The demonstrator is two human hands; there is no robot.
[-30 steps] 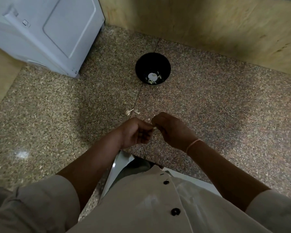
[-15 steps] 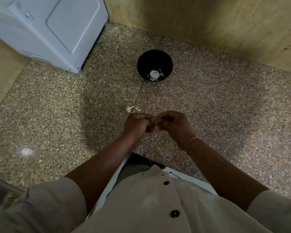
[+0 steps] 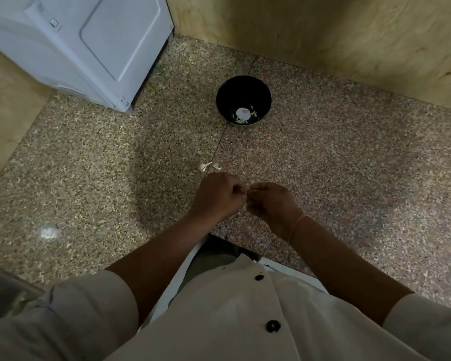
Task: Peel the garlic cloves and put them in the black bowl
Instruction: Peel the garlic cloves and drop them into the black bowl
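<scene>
A black bowl [image 3: 244, 100] stands on the speckled stone floor ahead of me, with pale garlic pieces [image 3: 243, 114] in its bottom. My left hand [image 3: 216, 196] and my right hand [image 3: 270, 204] meet over the floor below the bowl, fingers curled. Between their fingertips they pinch a small garlic clove [image 3: 250, 189], mostly hidden; only a pale sliver shows. Loose garlic pieces [image 3: 209, 166] lie on the floor just beyond my left hand.
A white appliance [image 3: 89, 45] stands at the upper left. A wooden panel wall [image 3: 323, 35] runs along the back. A white sheet [image 3: 172, 282] lies under my lap at the bottom.
My hands have come together on the clove and stayed close. The view has tilted slightly, so the bowl sits a little higher in the frame.
</scene>
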